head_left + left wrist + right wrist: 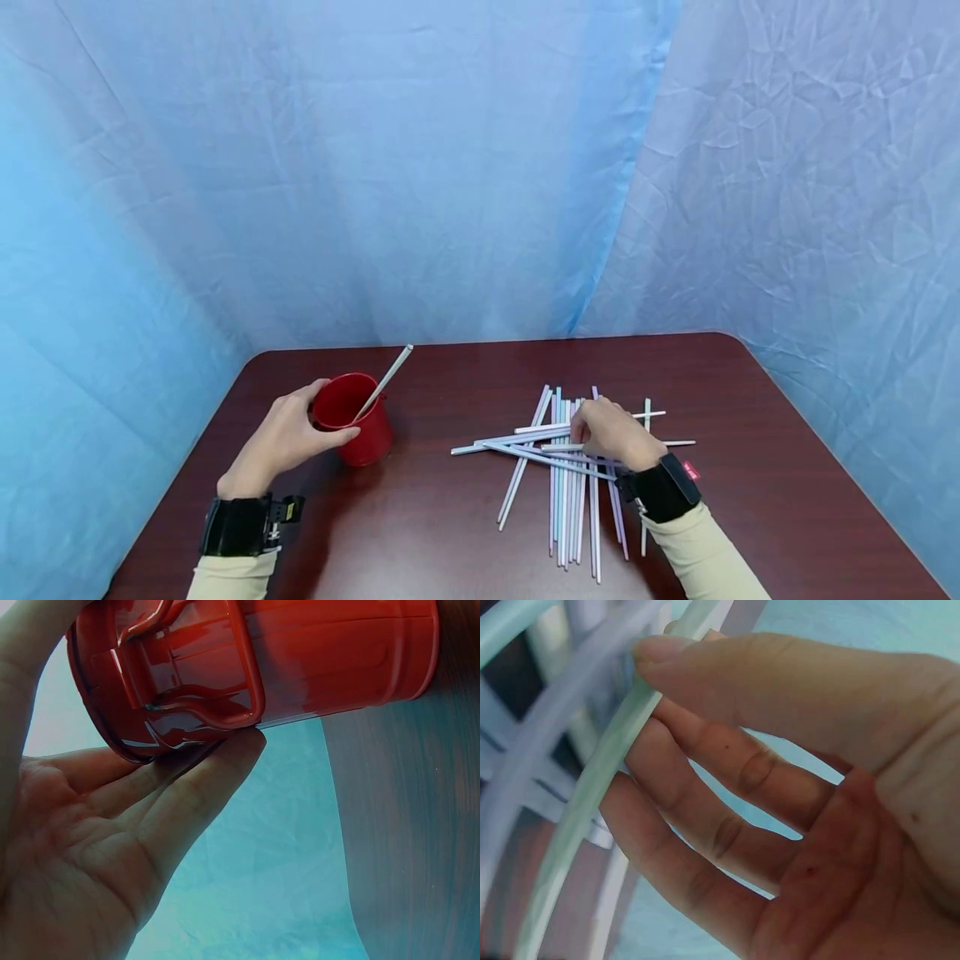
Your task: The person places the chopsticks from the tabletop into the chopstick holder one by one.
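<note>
1. At the lower left of the head view, a red cup (354,421) is held by the left hand (283,440), thumb and fingers curled round its rim and side.
2. One straw (384,382) is leaned inside the cup.
3. At lower centre-right, a pale green straw (592,799) is pinched by the right hand (615,433) over a scattered straw pile (570,479).
4. Everything is set on a dark wooden table (435,517).
</note>
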